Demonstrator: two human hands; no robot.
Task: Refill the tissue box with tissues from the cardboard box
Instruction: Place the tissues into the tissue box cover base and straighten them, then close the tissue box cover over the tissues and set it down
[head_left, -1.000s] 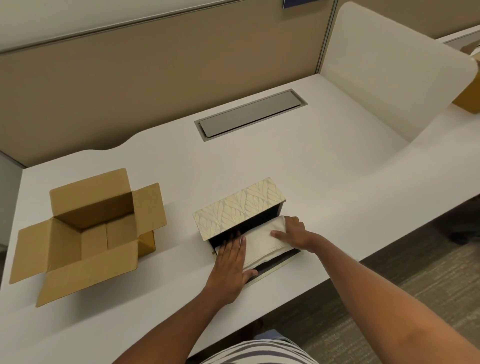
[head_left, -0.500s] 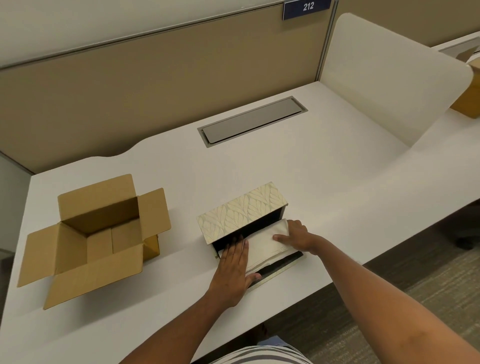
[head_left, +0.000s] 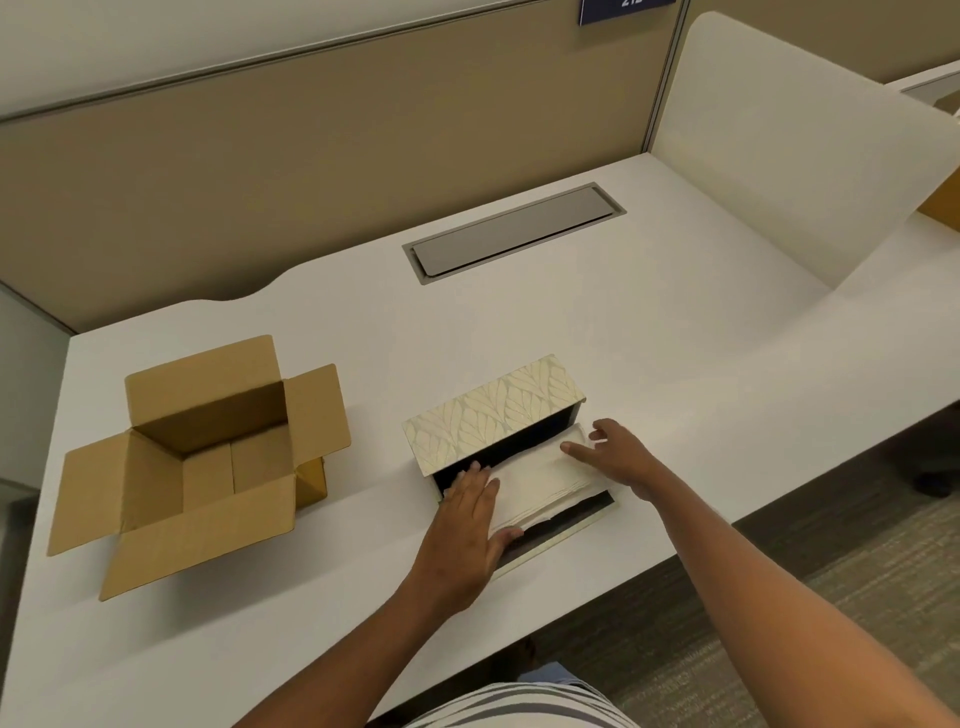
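Note:
The tissue box (head_left: 493, 410), cream with a leaf pattern and a black inside, lies on its side near the desk's front edge with its open side toward me. A white stack of tissues (head_left: 540, 478) sits half inside that opening. My left hand (head_left: 462, 525) lies flat on the stack's left end, thumb under its near edge. My right hand (head_left: 613, 457) rests on the stack's right end with fingers spread. The open cardboard box (head_left: 197, 467) stands to the left, flaps out, and looks empty.
The box's flat panel (head_left: 561, 530) lies on the white desk (head_left: 571, 322) just in front of the opening. A grey cable hatch (head_left: 514, 231) sits at the back. A white divider (head_left: 795, 140) stands at the right; beige partition behind.
My right hand's fingers have lifted and spread at the stack's right end. The left hand stays pressed on the tissues. The view has shifted slightly.

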